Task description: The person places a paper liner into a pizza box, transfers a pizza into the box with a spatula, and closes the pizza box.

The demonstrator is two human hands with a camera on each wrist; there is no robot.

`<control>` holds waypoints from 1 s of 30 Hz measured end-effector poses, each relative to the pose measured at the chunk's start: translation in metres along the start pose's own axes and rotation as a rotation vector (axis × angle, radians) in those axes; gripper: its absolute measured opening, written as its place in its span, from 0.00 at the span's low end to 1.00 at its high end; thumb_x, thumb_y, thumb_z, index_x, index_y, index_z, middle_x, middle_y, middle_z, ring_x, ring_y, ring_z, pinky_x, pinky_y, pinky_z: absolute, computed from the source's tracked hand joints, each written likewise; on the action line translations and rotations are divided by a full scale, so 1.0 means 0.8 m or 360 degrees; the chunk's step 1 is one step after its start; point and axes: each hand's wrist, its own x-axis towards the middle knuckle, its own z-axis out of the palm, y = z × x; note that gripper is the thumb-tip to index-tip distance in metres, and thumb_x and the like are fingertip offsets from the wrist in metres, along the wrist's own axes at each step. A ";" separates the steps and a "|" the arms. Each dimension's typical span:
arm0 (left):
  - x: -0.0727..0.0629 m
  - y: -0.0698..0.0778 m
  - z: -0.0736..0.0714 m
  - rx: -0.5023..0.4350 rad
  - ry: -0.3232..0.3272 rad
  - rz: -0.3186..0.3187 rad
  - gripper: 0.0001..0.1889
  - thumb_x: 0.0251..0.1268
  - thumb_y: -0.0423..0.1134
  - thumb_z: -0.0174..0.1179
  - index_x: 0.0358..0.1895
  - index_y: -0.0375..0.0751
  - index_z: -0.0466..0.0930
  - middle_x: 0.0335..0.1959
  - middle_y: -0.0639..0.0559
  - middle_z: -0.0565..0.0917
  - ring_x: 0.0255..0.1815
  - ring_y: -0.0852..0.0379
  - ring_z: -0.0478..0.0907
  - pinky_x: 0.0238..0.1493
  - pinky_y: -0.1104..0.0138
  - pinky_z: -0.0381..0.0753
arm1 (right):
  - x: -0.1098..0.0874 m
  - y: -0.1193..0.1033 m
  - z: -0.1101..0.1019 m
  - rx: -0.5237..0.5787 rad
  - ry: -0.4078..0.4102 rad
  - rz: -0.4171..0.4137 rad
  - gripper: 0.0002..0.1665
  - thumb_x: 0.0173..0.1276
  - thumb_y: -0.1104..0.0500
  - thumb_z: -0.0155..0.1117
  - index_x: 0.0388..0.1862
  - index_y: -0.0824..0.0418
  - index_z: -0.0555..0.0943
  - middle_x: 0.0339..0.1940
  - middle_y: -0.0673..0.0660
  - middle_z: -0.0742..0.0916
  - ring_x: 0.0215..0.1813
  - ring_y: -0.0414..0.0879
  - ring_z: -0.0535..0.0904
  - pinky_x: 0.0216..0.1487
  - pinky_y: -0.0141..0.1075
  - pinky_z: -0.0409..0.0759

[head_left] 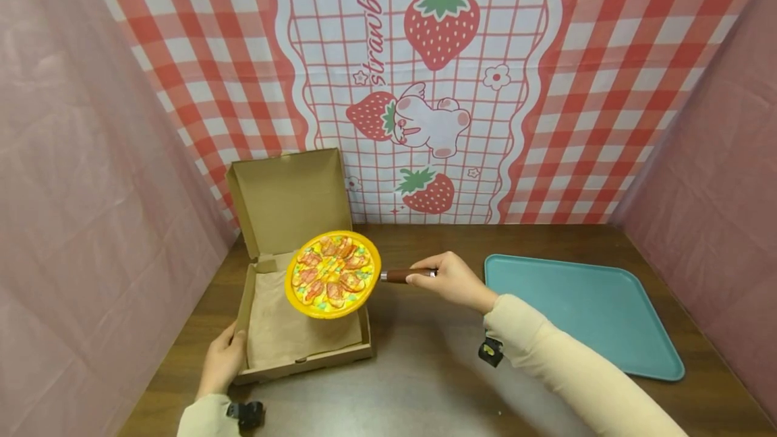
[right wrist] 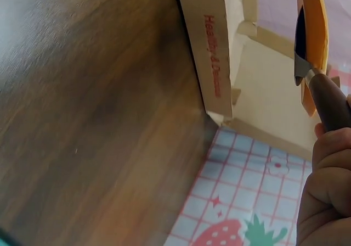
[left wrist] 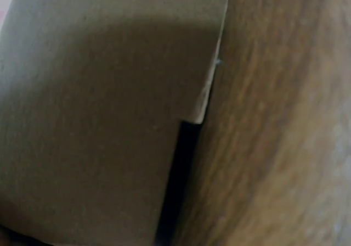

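Observation:
My right hand [head_left: 458,282] grips the brown handle [head_left: 400,276] of a pizza server. On its blade lies a toy-looking pizza [head_left: 334,275] with a yellow crust and red and green toppings, raised over the opened cardboard pizza box [head_left: 334,360]. The right wrist view shows the pizza [right wrist: 316,32] nearly edge-on, with the server's dark metal blade [right wrist: 300,67] under it. At the box's left wall, my left hand [head_left: 221,363] holds the side, thumb over the rim. Only the box's cardboard [left wrist: 98,119] and table fill the left wrist view; the left fingers are hidden there.
The box lid [head_left: 291,204] stands up at the back, near the strawberry-print cloth [head_left: 437,39]. Brown paper [head_left: 273,329] lines the box. A teal tray [head_left: 570,302] lies on the right of the wooden table [head_left: 419,356]. Pink curtains [head_left: 91,187] hang at both sides.

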 end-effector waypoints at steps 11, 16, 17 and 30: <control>0.001 -0.003 0.001 0.0021 0.0005 -0.0015 0.27 0.79 0.41 0.33 0.73 0.26 0.55 0.71 0.25 0.62 0.69 0.31 0.63 0.73 0.42 0.58 | 0.021 -0.005 0.046 0.0113 -0.0099 -0.0061 0.12 0.64 0.53 0.69 0.39 0.60 0.89 0.28 0.59 0.89 0.19 0.34 0.65 0.21 0.26 0.64; 0.001 -0.003 0.002 0.0036 0.0029 0.0004 0.27 0.79 0.39 0.33 0.73 0.26 0.56 0.70 0.25 0.64 0.68 0.31 0.65 0.73 0.42 0.59 | 0.029 -0.006 0.064 0.0125 -0.0100 -0.0087 0.10 0.63 0.55 0.69 0.36 0.60 0.89 0.28 0.59 0.89 0.21 0.34 0.69 0.22 0.26 0.67; 0.001 -0.004 0.002 0.0042 0.0032 0.0008 0.27 0.79 0.39 0.34 0.73 0.25 0.56 0.70 0.25 0.64 0.68 0.31 0.65 0.73 0.42 0.59 | 0.030 -0.007 0.068 0.0122 -0.0099 -0.0089 0.10 0.63 0.55 0.69 0.35 0.60 0.90 0.27 0.58 0.89 0.21 0.34 0.69 0.22 0.26 0.67; 0.006 -0.007 0.000 0.0058 0.0011 0.0037 0.26 0.78 0.37 0.34 0.73 0.25 0.56 0.71 0.26 0.62 0.73 0.29 0.59 0.74 0.42 0.55 | 0.047 -0.005 0.110 0.0071 -0.0151 -0.0071 0.10 0.62 0.56 0.70 0.36 0.61 0.90 0.15 0.51 0.81 0.15 0.34 0.59 0.17 0.26 0.56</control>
